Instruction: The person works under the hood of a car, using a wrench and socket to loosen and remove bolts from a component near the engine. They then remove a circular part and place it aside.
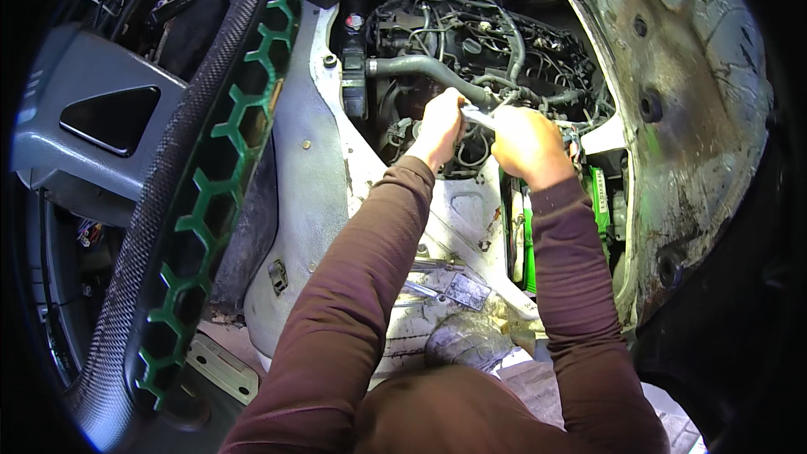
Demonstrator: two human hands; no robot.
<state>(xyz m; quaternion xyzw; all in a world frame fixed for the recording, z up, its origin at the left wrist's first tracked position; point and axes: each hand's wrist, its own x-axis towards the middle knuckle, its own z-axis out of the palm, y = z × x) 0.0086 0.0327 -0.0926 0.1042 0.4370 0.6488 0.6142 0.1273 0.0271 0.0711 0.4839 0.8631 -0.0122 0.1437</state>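
A shiny metal wrench [480, 117] spans the gap between my two hands, low over the near part of the engine [479, 49]. Its handle end disappears into my right hand [530, 146], which is closed around it. At the other end, the fingers of my left hand [440, 128] are curled closed against the tool's head; the exact shape of that head is hidden. Just beyond my hands a thick dark hose [414, 65] curves across the engine. Thin cables and pipes lie behind and under my fingers.
To the left stands a steering wheel [134, 273] beside a green honeycomb strip [202, 193]. A bright green battery [599, 200] sits beside my right forearm. Loose tools [424, 289] lie on the dirty white panel [471, 223] between my arms. A worn metal panel [693, 118] rises at right.
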